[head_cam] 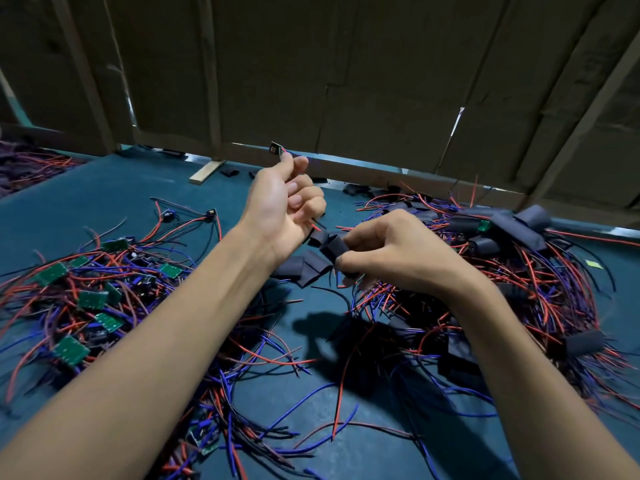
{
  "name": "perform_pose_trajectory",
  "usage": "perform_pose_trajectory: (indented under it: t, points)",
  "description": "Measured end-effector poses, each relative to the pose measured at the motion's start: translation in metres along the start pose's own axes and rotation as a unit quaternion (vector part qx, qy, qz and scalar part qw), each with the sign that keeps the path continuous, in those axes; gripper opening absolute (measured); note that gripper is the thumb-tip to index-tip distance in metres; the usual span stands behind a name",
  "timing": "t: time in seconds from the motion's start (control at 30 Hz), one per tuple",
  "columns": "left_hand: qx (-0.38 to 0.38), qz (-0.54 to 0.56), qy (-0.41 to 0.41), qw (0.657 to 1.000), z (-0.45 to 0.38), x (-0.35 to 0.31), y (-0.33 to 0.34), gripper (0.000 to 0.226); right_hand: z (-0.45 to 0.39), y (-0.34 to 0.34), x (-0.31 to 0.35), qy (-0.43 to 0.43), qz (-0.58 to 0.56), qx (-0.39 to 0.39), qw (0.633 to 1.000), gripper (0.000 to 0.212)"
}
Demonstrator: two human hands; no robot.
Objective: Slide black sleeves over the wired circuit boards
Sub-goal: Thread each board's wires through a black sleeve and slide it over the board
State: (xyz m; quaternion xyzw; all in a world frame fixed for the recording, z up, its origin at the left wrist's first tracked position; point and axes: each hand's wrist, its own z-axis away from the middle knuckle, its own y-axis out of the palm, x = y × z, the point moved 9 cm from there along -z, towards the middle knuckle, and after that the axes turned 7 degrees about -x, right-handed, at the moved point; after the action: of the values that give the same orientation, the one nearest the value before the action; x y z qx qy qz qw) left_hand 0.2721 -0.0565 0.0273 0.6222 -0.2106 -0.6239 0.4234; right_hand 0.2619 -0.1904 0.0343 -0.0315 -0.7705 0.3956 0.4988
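Observation:
My left hand (pixel 287 202) is raised over the table, fingers curled around a bundle of red and blue wires; a small black component (pixel 275 148) sticks up above my thumb. The wires (pixel 316 227) run down from that fist into a black sleeve (pixel 334 249), which my right hand (pixel 391 251) pinches between thumb and fingers. The circuit board itself is hidden inside the sleeve or my hand. Bare green wired boards (pixel 93 299) lie heaped at the left. Sleeved boards (pixel 519 230) pile up at the right.
A teal table (pixel 104 199) carries tangled red, blue and black wires all around. Loose flat black sleeves (pixel 304 268) lie just below my hands. A cardboard wall (pixel 346 81) with wooden battens closes the far edge. Another wire heap (pixel 31 164) sits far left.

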Motion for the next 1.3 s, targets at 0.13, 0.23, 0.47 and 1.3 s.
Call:
perform_pose_trajectory:
  t: [0.13, 0.23, 0.47, 1.3]
  points:
    - [0.016, -0.048, 0.055, 0.997, 0.005, 0.0, 0.009, 0.035, 0.0, -0.003, 0.007, -0.011, -0.034, -0.034, 0.999, 0.012]
    - [0.029, -0.091, 0.082, 0.992, 0.008, 0.004, 0.015, 0.036, 0.0, -0.005, 0.012, -0.015, -0.045, -0.058, 0.997, 0.014]
    - [0.092, -0.265, 0.105, 0.954, 0.018, 0.014, 0.031, 0.041, 0.001, -0.019, 0.018, -0.028, -0.107, -0.138, 0.984, 0.006]
    - [0.12, -0.279, 0.026, 0.952, 0.009, -0.011, 0.014, 0.025, 0.001, -0.04, 0.004, -0.031, -0.119, -0.123, 0.985, 0.017]
